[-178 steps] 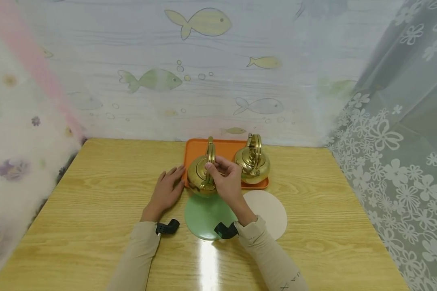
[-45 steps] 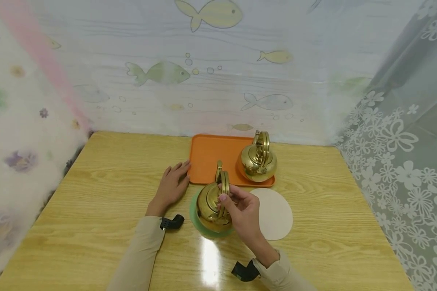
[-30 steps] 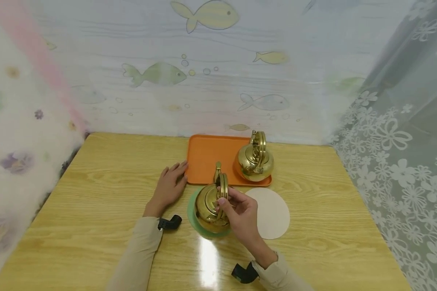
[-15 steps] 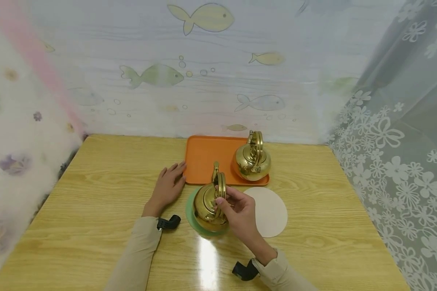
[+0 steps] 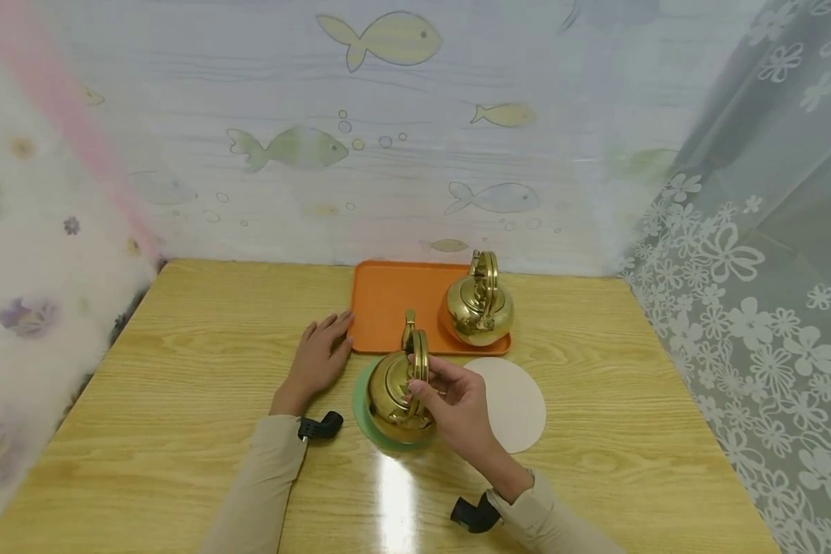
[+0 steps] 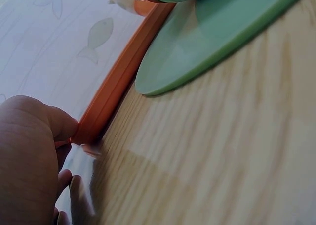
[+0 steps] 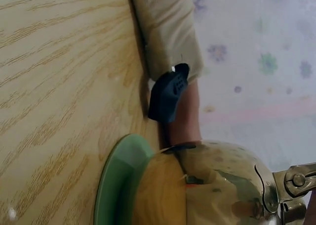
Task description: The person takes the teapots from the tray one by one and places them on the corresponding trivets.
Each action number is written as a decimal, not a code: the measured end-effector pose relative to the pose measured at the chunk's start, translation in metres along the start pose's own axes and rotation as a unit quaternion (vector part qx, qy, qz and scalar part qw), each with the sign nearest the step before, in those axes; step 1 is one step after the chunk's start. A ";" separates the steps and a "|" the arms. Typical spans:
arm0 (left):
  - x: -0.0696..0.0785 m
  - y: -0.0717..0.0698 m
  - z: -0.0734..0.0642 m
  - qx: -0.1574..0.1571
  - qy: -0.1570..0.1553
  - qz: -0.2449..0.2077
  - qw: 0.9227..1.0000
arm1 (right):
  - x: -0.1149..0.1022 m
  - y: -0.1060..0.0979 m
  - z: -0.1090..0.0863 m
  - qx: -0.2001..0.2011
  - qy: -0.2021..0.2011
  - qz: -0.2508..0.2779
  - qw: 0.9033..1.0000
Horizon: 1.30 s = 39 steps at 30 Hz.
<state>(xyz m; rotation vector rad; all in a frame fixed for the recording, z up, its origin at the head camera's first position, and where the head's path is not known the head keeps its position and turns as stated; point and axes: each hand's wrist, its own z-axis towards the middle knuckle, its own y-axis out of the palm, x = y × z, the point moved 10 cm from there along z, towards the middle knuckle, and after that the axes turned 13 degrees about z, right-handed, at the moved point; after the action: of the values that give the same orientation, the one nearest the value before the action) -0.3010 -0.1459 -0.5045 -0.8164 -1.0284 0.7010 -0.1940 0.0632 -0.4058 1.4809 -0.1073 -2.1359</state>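
My right hand [image 5: 462, 412] grips the upright handle of a gold kettle [image 5: 391, 396], thumb on the near side. The kettle stands upright with its round base right at a green disc [image 5: 362, 419]; in the right wrist view the disc [image 7: 111, 185] lies under the shiny kettle body [image 7: 217, 185]. Its spout points to the back. My left hand [image 5: 316, 362] rests with fingers spread at the left edge of an orange tray [image 5: 388, 300]. In the left wrist view, the thumb of the left hand [image 6: 29, 151] touches the corner of the tray [image 6: 116, 79].
A second gold kettle [image 5: 479, 312] stands on the right part of the tray. A white disc [image 5: 515, 404] lies right of the green one, partly behind my right hand. The wooden table [image 5: 201, 369] meets a curtain with fish drawings [image 5: 305, 146] at the back.
From the tray's left part, the gripped kettle has come toward me to the green disc. Over the last second it has hardly moved. My left hand has stayed at the tray's edge.
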 end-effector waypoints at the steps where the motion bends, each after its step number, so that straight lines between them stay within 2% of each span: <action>1: 0.000 0.000 0.000 0.000 0.000 0.000 1.000 | 0.001 -0.001 0.000 0.000 0.003 -0.001 1.000; 7: -0.002 0.001 -0.002 0.001 -0.003 0.000 1.000 | 0.002 -0.003 0.001 -0.010 0.027 -0.035 0.999; 12: -0.004 0.003 -0.004 -0.006 -0.008 -0.002 1.000 | -0.001 0.002 0.005 -0.055 0.062 -0.096 0.992; 15: -0.005 0.004 -0.004 -0.005 -0.008 -0.002 1.000 | -0.001 0.005 0.007 -0.093 0.104 -0.135 0.981; 19: -0.004 0.005 -0.004 -0.001 -0.006 -0.001 1.000 | -0.002 0.004 0.008 -0.139 0.159 -0.199 0.957; 21: -0.003 0.005 -0.003 0.000 -0.006 -0.003 1.000 | -0.004 0.001 0.009 -0.153 0.172 -0.228 0.946; 23: -0.002 0.005 -0.003 -0.004 -0.007 -0.005 1.000 | -0.007 -0.004 0.011 -0.158 0.176 -0.239 0.942; 27: -0.001 0.004 -0.002 -0.007 -0.006 -0.008 1.000 | -0.018 -0.023 0.020 -0.119 0.155 -0.225 0.955; 30: -0.001 0.002 -0.001 -0.007 -0.003 -0.005 1.000 | -0.029 -0.043 0.030 -0.065 0.125 -0.211 0.967; 33: -0.001 0.002 -0.001 -0.006 -0.001 -0.002 1.000 | -0.039 -0.065 0.039 -0.005 0.093 -0.202 0.975; 36: -0.001 0.001 0.000 -0.005 0.001 -0.003 1.000 | -0.048 -0.087 0.045 0.063 0.061 -0.179 0.980; 39: -0.002 0.001 0.000 -0.005 0.002 -0.004 1.000 | -0.055 -0.110 0.050 0.135 0.027 -0.148 0.979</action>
<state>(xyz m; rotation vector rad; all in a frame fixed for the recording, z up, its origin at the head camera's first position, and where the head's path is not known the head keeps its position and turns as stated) -0.3019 -0.1466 -0.5065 -0.8215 -1.0321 0.6890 -0.2657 0.1717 -0.3787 1.8055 -0.1720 -2.3887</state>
